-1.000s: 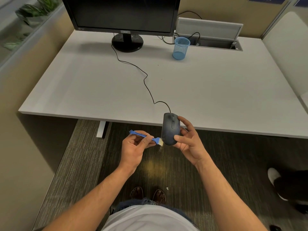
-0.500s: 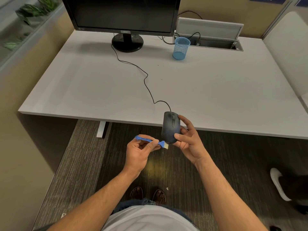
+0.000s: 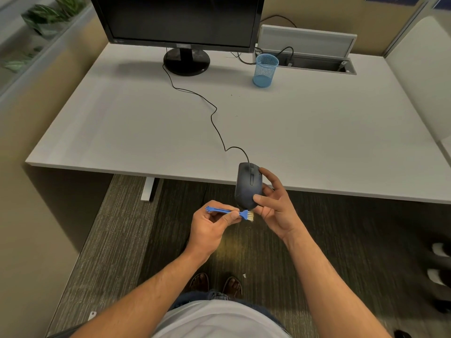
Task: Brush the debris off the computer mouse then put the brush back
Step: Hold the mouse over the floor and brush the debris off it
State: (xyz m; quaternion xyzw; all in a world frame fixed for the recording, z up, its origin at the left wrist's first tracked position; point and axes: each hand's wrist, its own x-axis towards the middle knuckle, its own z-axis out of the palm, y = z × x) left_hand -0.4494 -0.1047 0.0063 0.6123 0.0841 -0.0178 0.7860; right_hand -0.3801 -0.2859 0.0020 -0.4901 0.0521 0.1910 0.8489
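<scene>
Mouse (image 3: pixel 248 185) is held off the front edge of the table (image 3: pixel 317 142), above the carpeted floor (image 3: pixel 117 235), buttons and scroll wheel facing the camera, cable end pointing toward the table. Going left to right: plants (image 3: pixel 46 13) are seen behind a glass partition at far left. Left hand (image 3: pixel 211 226) is pinched on the blue brush (image 3: pixel 231 212), thumb and fingers curled round the thin handle; handle points left, pale bristles point right. Bristles are seen just below the rear end of the mouse, at or very near its lower edge; actual contact cannot be told. Right hand (image 3: pixel 275 206) is wrapped round the right side and underside of the mouse, thumb laid on the lower right of its top shell, fingertips at the upper right edge. Mouse cable (image 3: pixel 214 113) is run across the table back to the base of the dark monitor (image 3: pixel 180 20), which stands at rear centre-left. Blue mesh cup (image 3: pixel 264 70) is placed upright right of the monitor stand, just beside an open cable hatch (image 3: pixel 314 63) with its lid raised. A small white scrap (image 3: pixel 244 275) is seen on the floor near sandalled feet (image 3: pixel 216 284). White shoes (image 3: pixel 439 262) of a second person are seen at the far right edge.
</scene>
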